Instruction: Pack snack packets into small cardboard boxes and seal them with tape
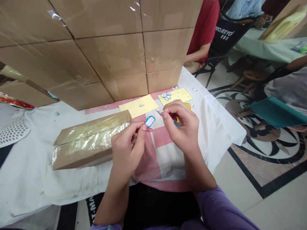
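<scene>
Small blue-edged sticker (150, 121) held in the air above the desk (28, 172), pinched at its edge by the left hand (128, 145) fingers (143, 127). Right hand (183, 127) just beside it, clenched on a yellow-blue piece (177, 120), mostly hidden. Risks: sticker likely limp, could curl and stick to a fingertip or to itself; thin pinch could let it drop onto the cloth. Yellow sheet (139, 105) and dotted sheet (177, 95) lie beyond, brown bag (88, 139) to the left.
</scene>
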A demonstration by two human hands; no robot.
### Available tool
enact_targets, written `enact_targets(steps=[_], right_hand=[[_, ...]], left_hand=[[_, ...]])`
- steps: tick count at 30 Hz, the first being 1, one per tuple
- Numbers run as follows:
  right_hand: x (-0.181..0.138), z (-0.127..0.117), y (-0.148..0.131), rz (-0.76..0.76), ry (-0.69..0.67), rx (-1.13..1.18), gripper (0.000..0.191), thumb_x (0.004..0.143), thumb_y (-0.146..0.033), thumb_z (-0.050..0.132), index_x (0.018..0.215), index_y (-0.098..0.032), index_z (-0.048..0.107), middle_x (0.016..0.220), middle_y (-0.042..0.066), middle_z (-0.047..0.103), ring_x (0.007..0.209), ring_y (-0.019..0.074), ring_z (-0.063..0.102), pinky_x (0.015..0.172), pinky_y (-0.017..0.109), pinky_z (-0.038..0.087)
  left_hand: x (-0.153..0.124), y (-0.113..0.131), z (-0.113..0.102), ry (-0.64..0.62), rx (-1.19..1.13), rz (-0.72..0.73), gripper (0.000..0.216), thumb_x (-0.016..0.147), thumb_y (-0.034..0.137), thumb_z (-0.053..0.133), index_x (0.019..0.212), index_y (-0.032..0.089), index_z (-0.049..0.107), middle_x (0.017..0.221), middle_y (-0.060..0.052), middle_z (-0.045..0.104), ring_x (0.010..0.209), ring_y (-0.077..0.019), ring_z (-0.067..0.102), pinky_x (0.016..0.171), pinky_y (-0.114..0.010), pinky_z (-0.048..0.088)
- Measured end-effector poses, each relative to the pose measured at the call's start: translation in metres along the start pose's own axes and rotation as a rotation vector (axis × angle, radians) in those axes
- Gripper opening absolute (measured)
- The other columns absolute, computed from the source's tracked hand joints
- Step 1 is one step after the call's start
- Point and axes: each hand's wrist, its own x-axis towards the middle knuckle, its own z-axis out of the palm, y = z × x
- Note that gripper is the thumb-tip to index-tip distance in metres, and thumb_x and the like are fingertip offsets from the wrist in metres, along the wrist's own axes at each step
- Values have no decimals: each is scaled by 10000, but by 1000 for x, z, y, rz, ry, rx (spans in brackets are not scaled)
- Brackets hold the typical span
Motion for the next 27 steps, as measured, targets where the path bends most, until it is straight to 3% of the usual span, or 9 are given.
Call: enact_targets(steps=[6, 9, 12, 15, 18, 21, 24, 27], right_hand=[[2, -4, 4, 322, -39, 305, 271, 954, -463, 643, 831, -226, 601, 793, 5, 602, 604, 120, 494, 538, 274, 427], [3, -7, 8, 377, -16, 370, 317, 927, -505, 674, 814, -221, 591, 717, -17, 564, 560, 106, 464, 516, 262, 410], [5, -16, 13, 367, 54, 366, 322, 916, -510, 692, 813, -224, 586, 693, -25, 550, 549, 105, 458, 523, 267, 420], [9, -29, 19, 348, 138, 340, 299, 919, -488, 698, 820, -228, 589, 703, -21, 554, 549, 108, 463, 526, 272, 426], [13, -42, 28, 317, 203, 325, 270, 939, -449, 684, 811, -231, 591, 642, -35, 510, 556, 117, 485, 566, 283, 457], [16, -52, 39, 289, 259, 304, 253, 954, -437, 665, 815, -238, 595, 607, -41, 473, 592, 136, 530, 615, 298, 486], [17, -59, 48, 291, 310, 298, 251, 954, -448, 660, 824, -243, 597, 614, -33, 485, 615, 150, 556, 595, 296, 479], [17, -69, 54, 299, 344, 303, 238, 950, -430, 669, 824, -239, 603, 632, -25, 514, 602, 146, 550, 571, 290, 464]], left_hand=[[-2, 2, 4, 6, 23, -9, 188, 975, 299, 574, 872, 240, 720, 643, 52, 655, 492, -87, 406, 496, -255, 338], [-1, 4, 2, 23, 51, 24, 139, 944, 307, 625, 847, 236, 694, 636, 49, 625, 504, -91, 410, 519, -261, 353], [14, 10, -14, -20, 137, 121, 120, 912, 321, 668, 818, 248, 681, 662, 40, 634, 544, -105, 476, 550, -265, 374], [55, 17, -37, -242, 309, 239, 129, 902, 351, 657, 815, 270, 707, 706, 29, 681, 560, -129, 520, 533, -276, 357], [118, 16, -40, -598, 467, 248, 169, 877, 359, 657, 750, 268, 721, 634, 31, 657, 504, -132, 493, 477, -274, 289], [183, -2, -1, -978, 641, 167, 239, 865, 366, 652, 673, 232, 697, 584, 24, 626, 488, -116, 458, 491, -263, 265], [227, -32, 65, -1272, 691, 91, 151, 766, 323, 701, 670, 208, 708, 669, -16, 706, 603, -145, 529, 607, -263, 331], [248, -54, 133, -1379, 714, 58, 196, 645, 364, 763, 577, 206, 668, 616, -34, 702, 649, -174, 543, 675, -279, 358]])
